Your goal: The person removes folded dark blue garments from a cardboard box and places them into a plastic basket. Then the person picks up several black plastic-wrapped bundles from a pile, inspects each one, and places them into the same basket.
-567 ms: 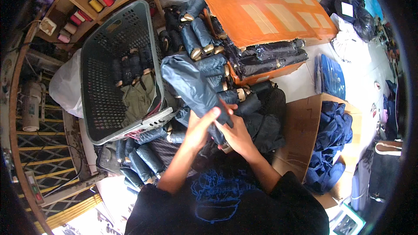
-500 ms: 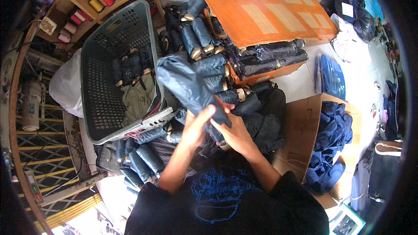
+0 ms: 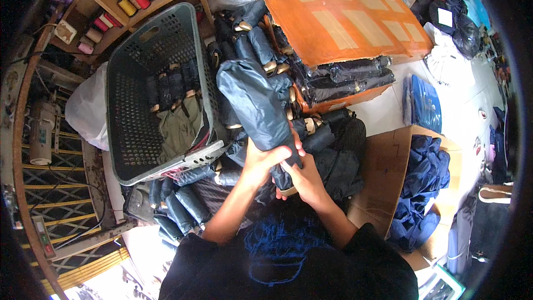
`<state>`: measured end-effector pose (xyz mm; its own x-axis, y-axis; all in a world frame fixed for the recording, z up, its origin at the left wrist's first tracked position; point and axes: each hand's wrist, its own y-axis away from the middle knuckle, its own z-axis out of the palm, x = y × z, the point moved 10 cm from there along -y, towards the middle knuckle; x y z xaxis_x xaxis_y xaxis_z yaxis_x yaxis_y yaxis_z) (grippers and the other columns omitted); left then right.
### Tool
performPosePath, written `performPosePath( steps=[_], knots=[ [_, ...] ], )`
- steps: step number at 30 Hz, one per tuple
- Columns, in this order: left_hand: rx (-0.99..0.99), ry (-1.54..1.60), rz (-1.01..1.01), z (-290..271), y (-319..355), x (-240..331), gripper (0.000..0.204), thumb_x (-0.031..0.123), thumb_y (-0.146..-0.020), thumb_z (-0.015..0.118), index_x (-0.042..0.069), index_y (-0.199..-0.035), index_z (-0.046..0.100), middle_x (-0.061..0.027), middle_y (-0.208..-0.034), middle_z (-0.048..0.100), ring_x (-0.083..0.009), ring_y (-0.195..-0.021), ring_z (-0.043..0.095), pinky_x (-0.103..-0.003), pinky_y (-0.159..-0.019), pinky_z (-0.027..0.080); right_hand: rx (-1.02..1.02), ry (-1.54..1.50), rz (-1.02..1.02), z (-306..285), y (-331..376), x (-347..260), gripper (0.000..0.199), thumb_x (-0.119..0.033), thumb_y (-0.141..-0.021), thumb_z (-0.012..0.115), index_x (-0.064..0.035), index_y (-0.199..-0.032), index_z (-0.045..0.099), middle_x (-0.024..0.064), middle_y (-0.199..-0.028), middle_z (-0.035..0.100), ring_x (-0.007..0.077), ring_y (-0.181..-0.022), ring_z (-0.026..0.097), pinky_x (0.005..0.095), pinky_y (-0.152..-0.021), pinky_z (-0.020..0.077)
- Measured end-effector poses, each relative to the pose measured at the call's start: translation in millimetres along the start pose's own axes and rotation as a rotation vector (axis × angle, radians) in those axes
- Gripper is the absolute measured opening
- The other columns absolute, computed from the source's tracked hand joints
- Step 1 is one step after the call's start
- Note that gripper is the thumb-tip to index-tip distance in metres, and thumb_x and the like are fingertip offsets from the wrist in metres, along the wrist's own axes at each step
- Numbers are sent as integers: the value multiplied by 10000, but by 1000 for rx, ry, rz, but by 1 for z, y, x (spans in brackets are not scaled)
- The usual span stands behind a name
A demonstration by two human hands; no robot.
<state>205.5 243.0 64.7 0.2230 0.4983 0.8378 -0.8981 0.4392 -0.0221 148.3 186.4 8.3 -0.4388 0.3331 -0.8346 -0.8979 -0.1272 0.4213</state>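
Note:
A rolled bundle of shiny dark blue-grey fabric [image 3: 252, 100] slants up and to the left in front of me. My left hand [image 3: 262, 164] wraps its lower part from the left, thumb laid across it. From the other side my right hand [image 3: 306, 176] grips the same narrow lower end, its thumb close to the left one. A beige edge peeks out below the hands. Under and beyond the bundle lie several similar rolled bundles [image 3: 260, 45] with beige ends, partly hidden by it.
On the left stands a dark grey perforated basket [image 3: 126, 116] holding rolls and olive cloth. An orange taped carton [image 3: 333, 25] with black-wrapped packs lies at the back. At right, an open cardboard box [image 3: 383, 175] holds navy cloth. Thread spools [image 3: 141, 0] fill shelves behind.
The bundle has shifted slightly right and down in the view and stands a little steeper. Both hands have moved down with it, still gripping its lower end.

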Motion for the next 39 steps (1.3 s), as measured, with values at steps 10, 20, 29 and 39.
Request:
performPosePath(
  steps=[10, 20, 29, 39],
  knots=[
    [-71, -28, 35, 5, 8, -7, 885, 696, -757, 606, -40, -1211, 414, -160, -956, 607, -258, -872, 634, -395, -902, 476, -143, -99, -78, 3, 7, -8, 493, -288, -901, 611, 31, -1204, 390, 138, -753, 613, 218, -483, 621, 306, -370, 499],
    [181, -1082, 883, 20, 58, 81, 473, 237, -591, 879, 28, -947, 647, -122, -1014, 564, -267, -936, 560, -397, -813, 468, -82, -185, -66, -14, 0, -24, 397, -298, -827, 711, 31, -1003, 576, 95, -709, 621, 177, -447, 590, 288, -362, 505],
    [99, -1270, 1073, 57, 71, 87, 211, -83, -642, 752, 7, -791, 633, -73, -791, 579, -244, -726, 572, -391, -695, 502, 88, 18, -111, -27, 0, -34, 356, -293, -816, 721, 18, -952, 615, 74, -717, 625, 149, -490, 605, 270, -353, 513],
    [286, -153, 554, -16, 25, 50, 744, 420, -738, 760, 16, -1260, 417, -141, -1109, 540, -306, -1127, 502, -437, -986, 383, -84, 71, -14, -8, 3, -31, 421, -324, -814, 714, 33, -1007, 602, 78, -810, 632, 147, -590, 623, 263, -421, 534]
  ],
)
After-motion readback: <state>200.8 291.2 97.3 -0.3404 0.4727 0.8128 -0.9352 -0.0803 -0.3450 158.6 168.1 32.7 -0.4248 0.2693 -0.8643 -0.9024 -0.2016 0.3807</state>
